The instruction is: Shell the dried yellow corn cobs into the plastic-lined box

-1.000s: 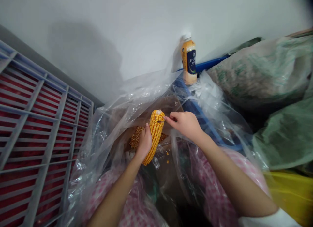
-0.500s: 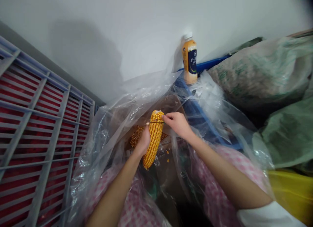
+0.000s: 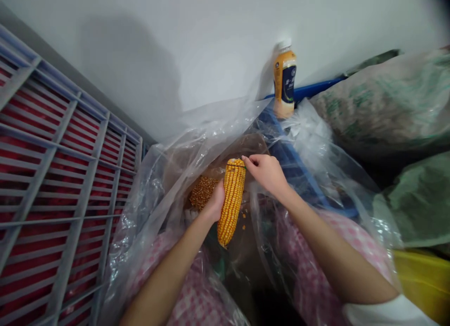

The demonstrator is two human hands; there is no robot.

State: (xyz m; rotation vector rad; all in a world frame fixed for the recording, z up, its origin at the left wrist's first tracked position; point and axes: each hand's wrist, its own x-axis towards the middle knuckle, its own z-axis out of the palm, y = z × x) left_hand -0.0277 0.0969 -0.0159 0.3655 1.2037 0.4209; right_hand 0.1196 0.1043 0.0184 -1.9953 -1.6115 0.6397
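A yellow ear of corn is held upright, slightly tilted, over a clear plastic bag. My left hand is closed around its left side, the fingers behind it hidden. A thin dark band crosses the ear just below its top end. At the top right of the ear, my right hand pinches the band's right end between thumb and forefinger. Below and behind my left hand lies a pile of loose corn kernels in the bag.
The clear plastic bag spreads over my lap. A slatted crate stands at the left. An orange drink bottle rests on the rim of a blue crate. At the right are a full woven sack and a yellow container.
The dark band sits higher on the ear, nearer its top end. My right hand has stayed pinched beside it. The whole view has shifted, so things appear farther right.
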